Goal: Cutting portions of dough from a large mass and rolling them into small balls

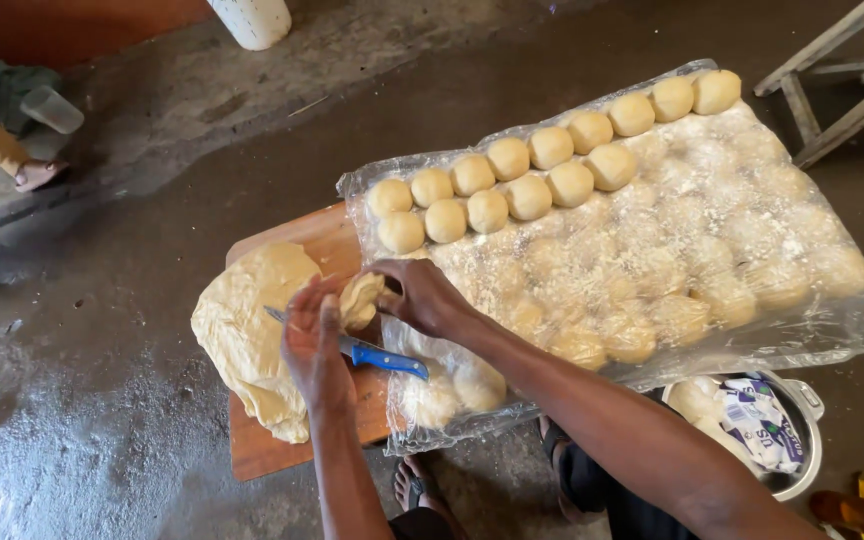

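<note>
Dough slab [247, 335] lies on wooden board's [262, 450] left edge, w/ covered balls [472, 175] at right. Step: portioning. Right hand [422, 295] pinches small dough piece [360, 298]; left hand [314, 345] lies over blue-handled knife [372, 355], grip unclear. Next needs rounding it, probably.

Both forearms enter from the bottom edge and converge toward the frame centre. The left hand [314, 345] is held edge-on, palm turned toward the right, fingers extended upward and close together, thumb side toward the camera. The left forearm runs nearly vertical below it. The right hand [420, 295] is palm down, wrist slightly flexed, fingers curled inward to the left in a pinch. The right forearm extends diagonally from lower right, bare to the elbow. The two hands sit just beside each other.
</note>
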